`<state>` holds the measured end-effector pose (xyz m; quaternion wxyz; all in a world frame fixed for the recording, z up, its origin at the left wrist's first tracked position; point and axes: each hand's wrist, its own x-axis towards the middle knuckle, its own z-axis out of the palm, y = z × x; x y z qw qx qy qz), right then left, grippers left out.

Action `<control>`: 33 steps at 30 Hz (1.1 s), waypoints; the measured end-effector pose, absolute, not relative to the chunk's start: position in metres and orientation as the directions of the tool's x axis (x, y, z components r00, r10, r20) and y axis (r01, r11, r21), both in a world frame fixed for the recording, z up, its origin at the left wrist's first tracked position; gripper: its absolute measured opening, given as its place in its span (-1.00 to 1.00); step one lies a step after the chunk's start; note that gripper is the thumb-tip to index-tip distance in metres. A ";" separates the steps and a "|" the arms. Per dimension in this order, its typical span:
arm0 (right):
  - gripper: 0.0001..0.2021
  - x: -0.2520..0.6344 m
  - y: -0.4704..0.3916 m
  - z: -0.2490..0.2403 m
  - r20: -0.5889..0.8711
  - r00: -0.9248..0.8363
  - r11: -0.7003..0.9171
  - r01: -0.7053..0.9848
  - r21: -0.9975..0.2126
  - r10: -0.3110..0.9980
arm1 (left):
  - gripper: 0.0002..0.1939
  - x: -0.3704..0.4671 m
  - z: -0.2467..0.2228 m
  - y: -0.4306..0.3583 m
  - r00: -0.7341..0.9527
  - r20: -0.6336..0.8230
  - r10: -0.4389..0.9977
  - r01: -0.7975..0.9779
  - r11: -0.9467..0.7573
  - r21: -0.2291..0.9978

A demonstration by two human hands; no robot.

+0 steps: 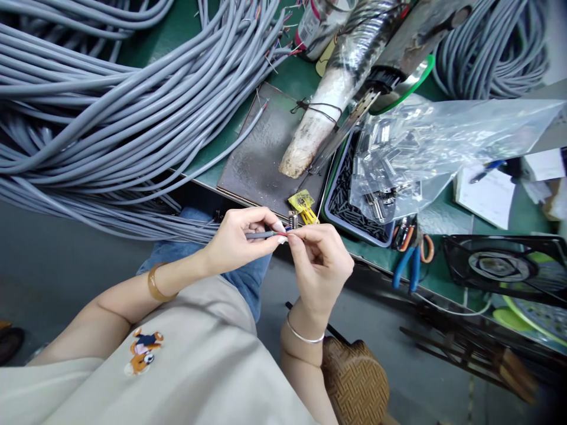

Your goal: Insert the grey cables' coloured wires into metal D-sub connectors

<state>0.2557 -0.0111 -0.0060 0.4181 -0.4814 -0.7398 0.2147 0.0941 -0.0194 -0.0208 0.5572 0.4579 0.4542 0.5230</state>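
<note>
My left hand [248, 237] is closed around the end of a grey cable [260, 235]. Thin coloured wires [282, 234], red among them, fan out of its stripped tip. The thumb and forefinger of my right hand [319, 257] pinch these wires, and the exact grip point is partly hidden by the fingertips. Just beyond the fingertips stands a small metal connector [293, 219] with pins. Right behind it, a yellow clip-like piece [306, 209] lies at the edge of a dark metal plate [266, 147].
Long grey cables [133, 118] heap over the bench's left side. A foil-wrapped tube [319, 112] slants down over the plate. Rightward are a tray of black sleeves [339, 206], a plastic bag of metal parts [398, 153], blue-handled pliers [410, 262] and a black fan [500, 265].
</note>
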 end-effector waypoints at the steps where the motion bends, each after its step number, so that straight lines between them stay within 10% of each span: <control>1: -0.95 0.255 -0.012 -0.008 0.415 -0.176 0.441 0.533 -0.722 0.892 | -0.90 0.096 -0.021 -0.020 0.005 -0.004 1.000 -0.156 0.005 0.988; 14: -0.78 0.251 -0.014 -0.001 0.624 0.222 0.544 0.331 -0.771 0.750 | -0.77 0.066 -0.042 -0.003 0.299 -0.210 0.931 -0.715 0.364 0.597; 26: -0.78 0.249 -0.020 -0.028 0.771 -0.173 0.712 0.544 -0.445 0.613 | -0.68 0.070 -0.041 -0.001 0.301 -0.170 0.938 -0.644 0.332 0.689; 33: -0.82 0.251 -0.004 -0.042 0.676 -0.050 0.572 0.581 -0.579 0.735 | -0.67 0.085 -0.037 0.006 0.215 -0.166 0.962 -0.501 0.255 0.827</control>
